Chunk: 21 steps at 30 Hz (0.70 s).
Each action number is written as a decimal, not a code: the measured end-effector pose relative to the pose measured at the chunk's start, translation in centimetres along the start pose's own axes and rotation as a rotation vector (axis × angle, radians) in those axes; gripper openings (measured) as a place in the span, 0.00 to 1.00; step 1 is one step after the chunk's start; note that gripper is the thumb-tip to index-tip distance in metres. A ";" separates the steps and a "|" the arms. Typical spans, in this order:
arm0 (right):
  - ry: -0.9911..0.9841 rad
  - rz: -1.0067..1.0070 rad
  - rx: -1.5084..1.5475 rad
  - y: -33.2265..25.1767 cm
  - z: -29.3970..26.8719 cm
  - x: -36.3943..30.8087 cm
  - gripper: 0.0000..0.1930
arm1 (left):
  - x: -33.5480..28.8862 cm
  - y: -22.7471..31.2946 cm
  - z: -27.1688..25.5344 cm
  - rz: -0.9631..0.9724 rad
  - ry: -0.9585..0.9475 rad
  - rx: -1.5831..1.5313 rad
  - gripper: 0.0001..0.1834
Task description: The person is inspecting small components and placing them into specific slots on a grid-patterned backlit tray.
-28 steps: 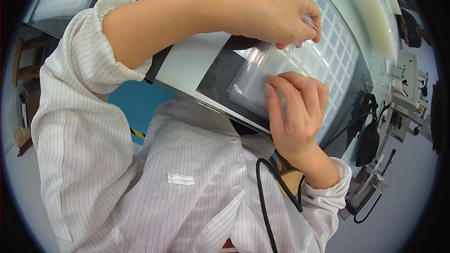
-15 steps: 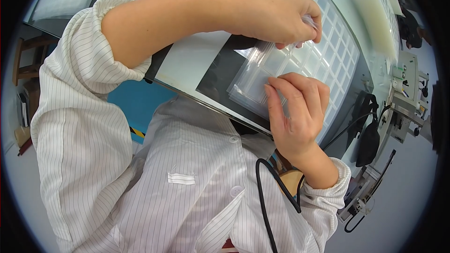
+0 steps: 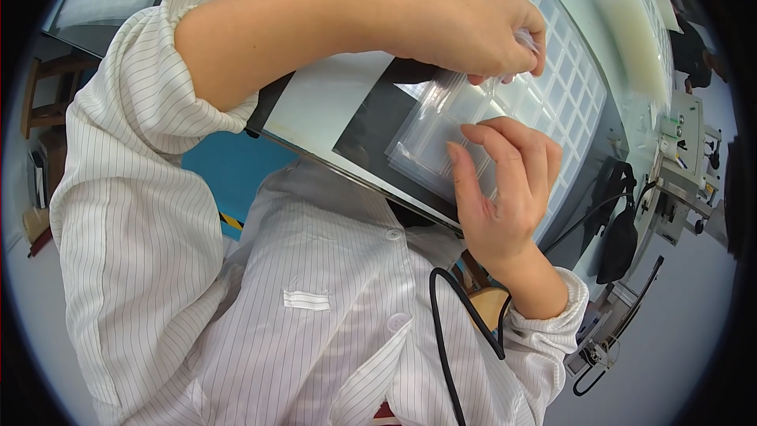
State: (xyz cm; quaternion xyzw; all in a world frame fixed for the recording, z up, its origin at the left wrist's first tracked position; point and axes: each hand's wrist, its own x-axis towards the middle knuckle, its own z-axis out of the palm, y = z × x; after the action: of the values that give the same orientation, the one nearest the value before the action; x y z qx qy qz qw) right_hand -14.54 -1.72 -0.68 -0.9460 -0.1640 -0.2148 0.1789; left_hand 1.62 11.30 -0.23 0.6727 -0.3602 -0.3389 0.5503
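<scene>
Step in hand, my read: separating or squaring thin clear sheets point(image 3: 430, 138) over a gridded panel point(image 3: 569, 83). Left hand point(image 3: 516, 51) is reaching across from the left and grasping, fingers curled around a crumpled bit of clear film point(image 3: 527, 41). Can't tell whether that film is loose or joined to the sheets; knuckles are hiding it.

Right hand point(image 3: 509, 181) is grasping nothing I can see: thumb and index are standing apart, fingertips hanging at or just above the sheets. Contact not readable.

Sheets are lying on the worktop point(image 3: 315, 114), near its front edge, partly over a dark strip point(image 3: 364, 122) and overlapping the panel's left part. More than one layer is showing, edges slightly offset.

Orientation: one corner is pointing left and toward the body; from it one edge is running up-right toward the left hand, the other down-right beneath the right hand. Both far ends are covered, so long axis can't be called. Grid rows are slanting from upper left to lower right, fisheye bending them.

Next move, my judgement: it's calling for the right fingers pinning the lower layer flat while the left grip is staying light. Glare is making layer edges easy to misread.
</scene>
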 end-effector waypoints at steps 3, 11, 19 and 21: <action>-0.039 -0.046 0.032 0.3 0.0 0.2 0.12 | 0.2 -0.3 0.0 0.084 -0.003 -0.001 0.15; -0.066 0.188 0.317 0.9 -4.0 1.7 0.09 | 0.0 -0.3 0.0 0.135 -0.079 -0.102 0.19; 0.143 0.127 0.094 2.3 -3.5 1.6 0.08 | -1.0 0.5 1.5 -0.040 -0.313 -0.199 0.18; 0.149 0.174 0.122 2.6 -3.5 1.0 0.09 | -1.0 0.5 1.2 -0.053 -0.334 -0.261 0.18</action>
State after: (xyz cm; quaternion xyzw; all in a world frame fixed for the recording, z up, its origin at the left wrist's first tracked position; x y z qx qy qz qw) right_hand -13.91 -5.16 2.02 -0.9254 -0.0802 -0.2579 0.2657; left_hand -0.01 11.49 0.09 0.5393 -0.3816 -0.5040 0.5564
